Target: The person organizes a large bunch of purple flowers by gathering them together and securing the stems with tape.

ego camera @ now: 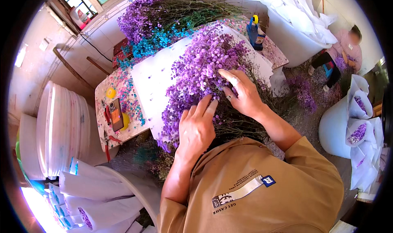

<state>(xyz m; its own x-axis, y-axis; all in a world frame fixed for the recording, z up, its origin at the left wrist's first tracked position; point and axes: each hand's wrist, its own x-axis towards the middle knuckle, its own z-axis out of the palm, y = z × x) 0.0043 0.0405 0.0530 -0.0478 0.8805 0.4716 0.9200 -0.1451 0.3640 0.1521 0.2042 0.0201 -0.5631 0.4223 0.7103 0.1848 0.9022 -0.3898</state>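
A large heap of purple dyed baby's breath (212, 58) lies before me over white wrapping paper (156, 76), its thin green stems trailing down toward my shirt. On the heap's lower edge, my left hand (197, 125) rests back up, its fingertips partly hidden among the blossoms. Farther right, my right hand (242, 93) touches the flower heads, index finger and thumb apart. White tape wraps one of its fingers. Whether a stem is pinched under my left fingers is hidden.
A tape dispenser (255, 33) stands at the table's far right. Red-handled pruning shears (109, 138) and a phone (116, 115) lie left. More purple flowers (139, 21) sit behind. Tubs hold wrapped bouquets (104, 208) and white paper (294, 9). Another person (347, 52) sits at right.
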